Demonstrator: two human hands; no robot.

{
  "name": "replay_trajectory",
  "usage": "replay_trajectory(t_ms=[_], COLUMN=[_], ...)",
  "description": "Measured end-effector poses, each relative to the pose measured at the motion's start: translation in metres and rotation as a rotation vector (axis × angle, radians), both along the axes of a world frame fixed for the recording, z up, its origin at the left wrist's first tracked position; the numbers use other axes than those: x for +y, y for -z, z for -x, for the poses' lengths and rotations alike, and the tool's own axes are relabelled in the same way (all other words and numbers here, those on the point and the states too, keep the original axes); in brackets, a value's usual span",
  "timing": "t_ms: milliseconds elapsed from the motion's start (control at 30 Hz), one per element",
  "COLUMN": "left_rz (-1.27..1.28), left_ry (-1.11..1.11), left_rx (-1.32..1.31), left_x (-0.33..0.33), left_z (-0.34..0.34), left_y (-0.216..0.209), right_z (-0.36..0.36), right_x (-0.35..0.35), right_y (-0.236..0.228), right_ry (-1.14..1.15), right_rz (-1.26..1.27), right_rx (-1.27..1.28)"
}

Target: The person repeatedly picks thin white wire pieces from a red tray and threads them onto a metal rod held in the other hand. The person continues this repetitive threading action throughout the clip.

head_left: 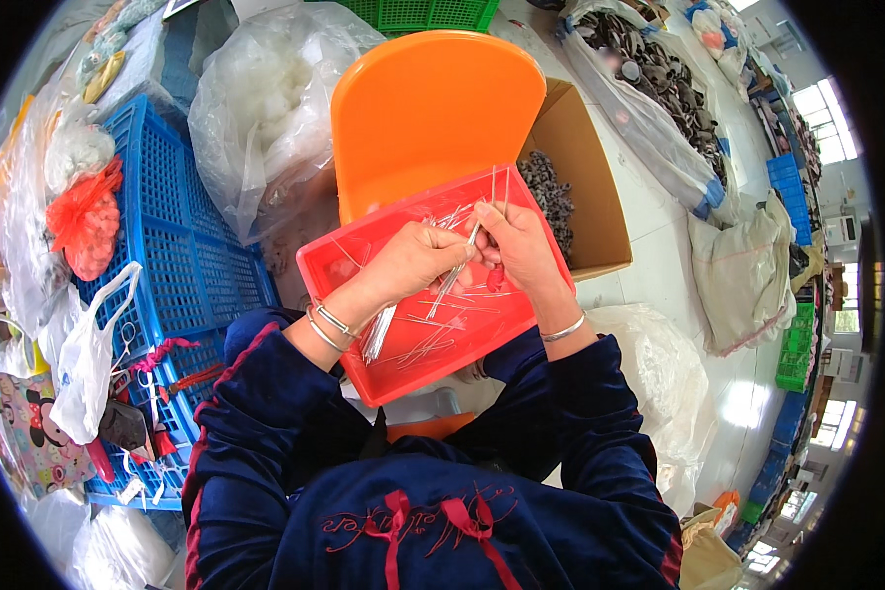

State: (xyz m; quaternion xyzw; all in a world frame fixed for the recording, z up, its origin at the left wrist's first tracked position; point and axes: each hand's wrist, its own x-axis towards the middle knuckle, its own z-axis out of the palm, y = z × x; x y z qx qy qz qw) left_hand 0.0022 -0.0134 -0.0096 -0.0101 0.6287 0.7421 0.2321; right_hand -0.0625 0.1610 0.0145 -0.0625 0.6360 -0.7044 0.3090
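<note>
Both my hands are over a shallow red tray (418, 377) that rests across my lap and against the orange chair. My left hand (418, 258) pinches a small bunch of thin silvery wires (446, 285) near its middle. My right hand (514, 244) is closed on the upper part of the same bunch, and a few wires stick up past its fingers. Something small and red (497, 279) shows under the right fingers; its kind is unclear. A thicker bundle of wires (376, 336) lies at the tray's left side, below my left wrist. More wires lie scattered across the tray bottom.
An orange chair (433, 118) stands ahead. Behind it to the right is a cardboard box (590, 187) with grey fuzzy pieces. Blue crates (177, 226) hung with bags stand left, beside a clear bag of white stuffing (265, 108). White sacks (742, 280) are on the right.
</note>
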Motion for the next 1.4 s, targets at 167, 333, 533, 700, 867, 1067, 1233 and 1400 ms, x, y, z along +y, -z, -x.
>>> replay_trajectory(t_ms=[167,333,533,700,867,1067,1233,1400], left_rz=[0.005,-0.013,-0.036,-0.042,-0.04,-0.112,-0.037,-0.051], left_ry=[0.007,0.073,0.139,0.158,0.205,0.238,0.23,0.237], left_rx=[-0.019,-0.055,-0.141,-0.188,-0.09,-0.04,-0.074,-0.098], left_x=[0.001,0.002,0.002,0.004,0.002,0.003,0.007,0.007], left_z=[-0.002,-0.004,-0.005,-0.008,-0.007,-0.008,-0.009,-0.011], left_y=[-0.013,-0.016,-0.016,-0.021,-0.022,-0.014,-0.017,-0.015], right_z=[0.0,0.0,0.001,0.002,0.004,0.006,0.009,0.008], right_x=[0.003,0.005,0.006,0.004,0.005,0.005,0.007,0.009], right_y=[-0.001,-0.004,-0.003,-0.006,-0.003,-0.003,-0.001,0.002], right_ry=[-0.016,0.048,0.114,0.133,0.14,0.143,0.158,0.161], right_rz=[-0.006,-0.03,0.004,-0.018,0.009,0.027,-0.002,0.027], right_rx=[0.009,0.014,-0.004,0.016,-0.052,-0.076,-0.019,-0.043])
